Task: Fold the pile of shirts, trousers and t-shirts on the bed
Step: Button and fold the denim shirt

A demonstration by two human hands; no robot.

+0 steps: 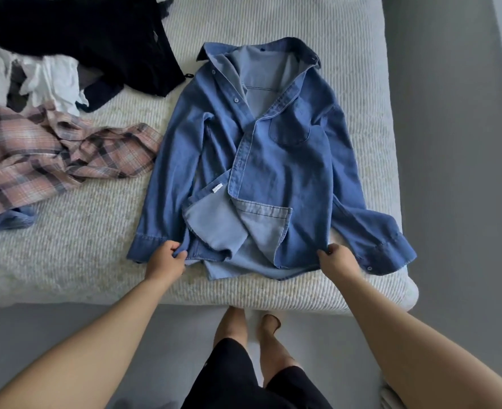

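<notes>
A blue denim shirt lies face up on the white bed, collar away from me, front panels crossed and the lower flaps turned back. Both sleeves run down its sides. My left hand pinches the hem at the bottom left corner. My right hand grips the hem at the bottom right, beside the right cuff. To the left lies the unfolded pile: a pink plaid shirt, a black garment and white clothes.
The bed's near edge runs just behind my hands and its right edge lies close to the shirt's right cuff. Grey floor lies to the right and below. My legs stand against the bed.
</notes>
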